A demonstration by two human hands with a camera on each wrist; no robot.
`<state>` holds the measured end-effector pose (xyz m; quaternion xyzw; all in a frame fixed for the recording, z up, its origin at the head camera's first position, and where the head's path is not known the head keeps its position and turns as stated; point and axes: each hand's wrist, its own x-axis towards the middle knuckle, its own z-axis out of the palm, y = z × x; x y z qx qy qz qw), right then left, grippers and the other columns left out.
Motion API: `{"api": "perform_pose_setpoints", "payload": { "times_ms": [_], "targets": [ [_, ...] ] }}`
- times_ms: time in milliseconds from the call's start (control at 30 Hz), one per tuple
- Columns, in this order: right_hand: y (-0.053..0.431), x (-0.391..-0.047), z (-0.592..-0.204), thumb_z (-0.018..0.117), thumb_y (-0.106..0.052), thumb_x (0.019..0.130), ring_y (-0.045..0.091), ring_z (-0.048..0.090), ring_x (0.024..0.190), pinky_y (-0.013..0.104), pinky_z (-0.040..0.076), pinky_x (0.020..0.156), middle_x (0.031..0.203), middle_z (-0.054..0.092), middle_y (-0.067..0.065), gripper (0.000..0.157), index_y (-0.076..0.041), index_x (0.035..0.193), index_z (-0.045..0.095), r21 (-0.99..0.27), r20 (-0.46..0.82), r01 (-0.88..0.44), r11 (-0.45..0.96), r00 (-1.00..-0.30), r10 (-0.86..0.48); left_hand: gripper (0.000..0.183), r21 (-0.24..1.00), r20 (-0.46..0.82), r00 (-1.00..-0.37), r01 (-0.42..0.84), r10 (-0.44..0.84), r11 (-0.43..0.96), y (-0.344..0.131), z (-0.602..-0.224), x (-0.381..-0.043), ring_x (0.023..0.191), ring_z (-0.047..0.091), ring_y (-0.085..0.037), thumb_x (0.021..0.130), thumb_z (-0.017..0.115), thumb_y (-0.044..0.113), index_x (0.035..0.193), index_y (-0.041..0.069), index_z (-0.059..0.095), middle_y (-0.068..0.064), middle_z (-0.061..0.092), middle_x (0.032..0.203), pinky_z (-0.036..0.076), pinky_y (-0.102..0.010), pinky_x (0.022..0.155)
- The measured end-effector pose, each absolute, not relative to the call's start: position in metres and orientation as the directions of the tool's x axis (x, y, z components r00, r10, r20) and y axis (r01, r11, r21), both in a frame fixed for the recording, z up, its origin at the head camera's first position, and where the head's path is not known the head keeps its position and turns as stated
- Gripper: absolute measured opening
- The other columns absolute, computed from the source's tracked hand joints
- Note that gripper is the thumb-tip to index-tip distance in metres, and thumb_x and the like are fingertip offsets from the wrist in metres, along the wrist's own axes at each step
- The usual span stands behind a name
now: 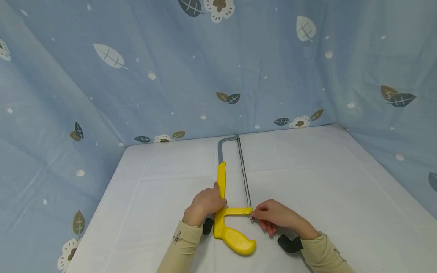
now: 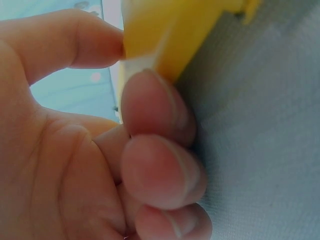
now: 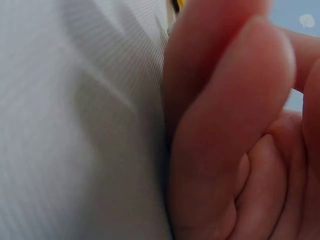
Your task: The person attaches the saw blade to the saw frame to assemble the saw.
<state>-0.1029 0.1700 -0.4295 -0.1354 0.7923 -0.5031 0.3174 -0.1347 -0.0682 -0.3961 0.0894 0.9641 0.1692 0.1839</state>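
Note:
A hacksaw with a yellow handle (image 1: 238, 241) and a grey metal front bow (image 1: 220, 151) lies flat on the white table. Its thin blade (image 1: 243, 167) runs along the right side, from the bow's far tip to the yellow near arm. My left hand (image 1: 205, 204) grips the yellow frame (image 2: 175, 35) from the left, thumb on one side and fingertips (image 2: 152, 102) on the other. At the near end of the blade, my right hand (image 1: 278, 215) pinches the small metal wing nut (image 1: 251, 218). Its lower fingers (image 3: 220, 130) lie by the cloth; the fingertips' contact is hidden in the right wrist view.
A white cloth covers the table (image 1: 164, 182). Blue curtains (image 1: 191, 68) with leaf and flower prints stand close behind it and along both sides. Black wrist-worn pieces (image 1: 289, 243) sit under both wrists, near the saw's handle.

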Motion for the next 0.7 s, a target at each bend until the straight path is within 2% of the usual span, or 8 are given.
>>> {"api": "perform_pose_setpoints", "payload": {
  "times_ms": [333,700],
  "targets": [
    [0.1669,-0.1013,-0.4278,0.056,-0.040,0.084,0.013,0.048,0.038,0.023,0.038,0.038,0.056,0.055,0.004,0.034,-0.007,0.084,0.064,-0.883,-0.359,0.091,0.461,-0.764,-0.537,0.072,0.359,-0.316,-0.919,0.113,0.235,0.926,-0.0688,-0.3953,-0.1347,0.061,0.047,-0.018,0.083,0.054,0.030,0.138,-0.006,0.024,-0.007,0.052,0.075,0.039,-0.032,0.059],
    [0.1700,-0.1015,-0.4284,0.059,-0.034,0.084,0.013,0.049,0.038,0.023,0.039,0.038,0.053,0.053,0.002,0.026,-0.009,0.086,0.065,-0.880,-0.355,0.080,0.468,-0.766,-0.537,0.073,0.364,-0.316,-0.919,0.113,0.237,0.924,-0.0685,-0.3963,-0.1337,0.061,0.047,-0.018,0.083,0.054,0.030,0.138,-0.006,0.023,-0.007,0.052,0.074,0.039,-0.032,0.059]
  ]
}}
